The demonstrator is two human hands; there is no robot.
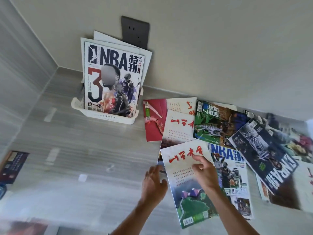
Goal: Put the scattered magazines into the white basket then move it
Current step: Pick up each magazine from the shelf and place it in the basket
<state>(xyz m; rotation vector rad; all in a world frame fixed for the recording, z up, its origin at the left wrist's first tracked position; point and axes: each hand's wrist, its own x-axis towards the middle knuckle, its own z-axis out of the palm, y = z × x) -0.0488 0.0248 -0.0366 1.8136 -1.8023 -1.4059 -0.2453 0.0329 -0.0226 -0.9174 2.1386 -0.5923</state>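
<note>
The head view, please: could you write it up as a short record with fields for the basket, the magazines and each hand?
basket: white basket by the wall, holding upright magazines, NBA issue in front
loose magazines: overlapping spread on the floor, right of the basket
top magazine: white cover with red script
left hand: open, at that cover's left edge
right hand: fingers loosely curled, over the cover; contact unclear

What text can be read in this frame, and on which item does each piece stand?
"NBA 特刊", "2024", "3", "位一体": magazine standing in the white basket.
"NBA": magazine flat beside the right hand.
"NBA", upside down: dark magazine.
Red brush titles, body print, barcodes: too blurred to read.
</note>
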